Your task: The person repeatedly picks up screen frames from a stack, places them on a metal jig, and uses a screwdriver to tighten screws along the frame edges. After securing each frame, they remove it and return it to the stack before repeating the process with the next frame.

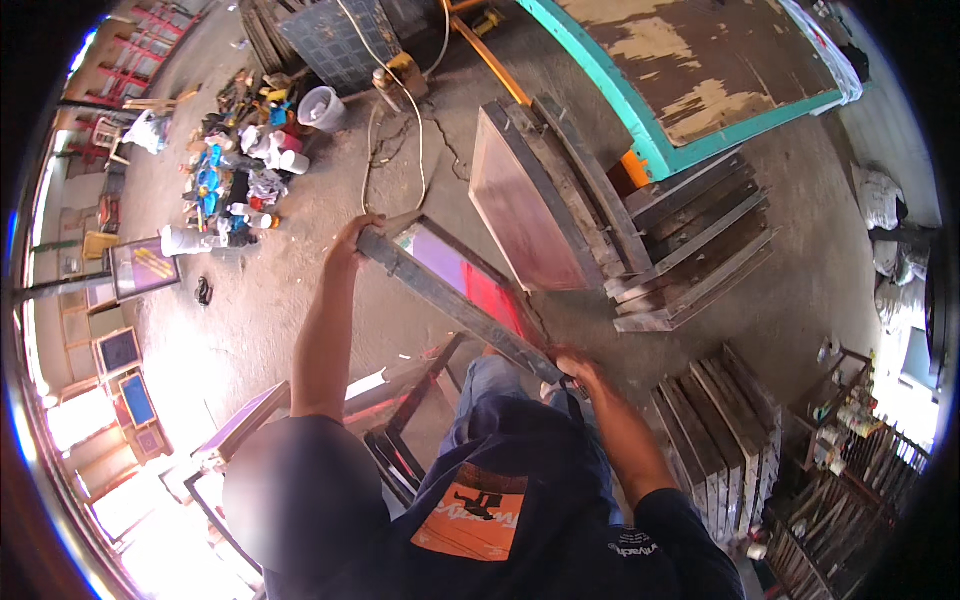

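A screen-printing frame is tilted in front of my body, its grey worn edge toward me and a purple and red mesh inside. My left hand is closed around its upper left corner. At the lower right corner my right hand grips the same frame; some of its fingers are hidden. Just beyond the held frame, a larger frame with a pinkish mesh stands on edge, leaning with several other dark frames.
A teal-edged table stands far right, with stacked frames beneath its near corner. More frames stand upright near right. Bottles and tubs clutter the floor at left. A pale cable trails across the floor. Other frames lie near my legs.
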`<state>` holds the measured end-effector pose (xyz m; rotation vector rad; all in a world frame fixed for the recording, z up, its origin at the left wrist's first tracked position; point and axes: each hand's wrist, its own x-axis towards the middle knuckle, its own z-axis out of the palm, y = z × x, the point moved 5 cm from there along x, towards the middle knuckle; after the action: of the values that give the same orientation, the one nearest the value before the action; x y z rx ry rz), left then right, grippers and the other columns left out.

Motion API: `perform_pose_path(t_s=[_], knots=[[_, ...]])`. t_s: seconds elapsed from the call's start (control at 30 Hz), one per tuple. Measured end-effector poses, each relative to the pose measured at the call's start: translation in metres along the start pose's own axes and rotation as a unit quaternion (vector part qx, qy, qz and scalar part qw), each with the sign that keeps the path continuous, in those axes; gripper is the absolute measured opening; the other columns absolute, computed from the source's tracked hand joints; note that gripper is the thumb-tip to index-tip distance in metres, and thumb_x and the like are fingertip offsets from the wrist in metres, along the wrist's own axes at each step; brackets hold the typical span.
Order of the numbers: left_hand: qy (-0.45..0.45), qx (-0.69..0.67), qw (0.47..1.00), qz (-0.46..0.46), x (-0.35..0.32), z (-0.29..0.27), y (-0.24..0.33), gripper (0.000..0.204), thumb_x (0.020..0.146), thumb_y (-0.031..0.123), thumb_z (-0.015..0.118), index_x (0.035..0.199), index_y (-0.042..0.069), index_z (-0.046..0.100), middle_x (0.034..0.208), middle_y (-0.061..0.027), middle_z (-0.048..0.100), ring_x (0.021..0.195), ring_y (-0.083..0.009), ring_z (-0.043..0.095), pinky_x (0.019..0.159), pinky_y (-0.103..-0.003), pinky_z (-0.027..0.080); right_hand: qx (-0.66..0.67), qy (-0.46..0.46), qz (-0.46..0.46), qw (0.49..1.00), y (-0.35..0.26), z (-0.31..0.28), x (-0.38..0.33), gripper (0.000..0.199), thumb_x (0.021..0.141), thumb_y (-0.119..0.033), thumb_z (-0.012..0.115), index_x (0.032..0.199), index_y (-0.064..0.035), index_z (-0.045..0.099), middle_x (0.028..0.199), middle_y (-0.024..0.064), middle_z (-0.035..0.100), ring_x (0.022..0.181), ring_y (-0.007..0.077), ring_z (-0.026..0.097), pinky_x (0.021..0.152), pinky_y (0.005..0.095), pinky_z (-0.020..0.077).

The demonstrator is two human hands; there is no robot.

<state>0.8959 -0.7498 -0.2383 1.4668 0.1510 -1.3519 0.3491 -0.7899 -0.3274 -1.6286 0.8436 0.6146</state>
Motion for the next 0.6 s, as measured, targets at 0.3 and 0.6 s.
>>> perform_pose_path(t_s=[0.3,0.6], knots=[[0.038,0.075,0.994,-0.068,0.145,0.042,0.024,0.021,0.076,0.016,0.074,0.094,0.006,0.071,0.078,-0.0043,0.064,0.065,-0.0189,0.061,0.061,-0.031,0.052,-0.035,0.141,-0.038,0.989,-0.009,0.003,0.07,0.039,0.1,-0.032,0.045,0.117,-0.0108,0.073,0.103,0.023,0.073,0.084,0.0395,0.072,0.069,0.0473,0.0545],[0.08,0.116,0.987,-0.079,0.248,0.122,0.032,0.031,0.087,0.036,0.067,0.108,0.014,0.069,0.095,-0.0025,0.061,0.087,-0.0229,0.059,0.076,-0.045,0.051,0.356,0.251,0.192,0.879,0.001,0.001,0.092,0.035,0.099,-0.036,0.054,0.113,-0.0069,0.069,0.067,0.0085,0.06,0.049,0.0217,0.051,0.043,0.0364,0.0426]])
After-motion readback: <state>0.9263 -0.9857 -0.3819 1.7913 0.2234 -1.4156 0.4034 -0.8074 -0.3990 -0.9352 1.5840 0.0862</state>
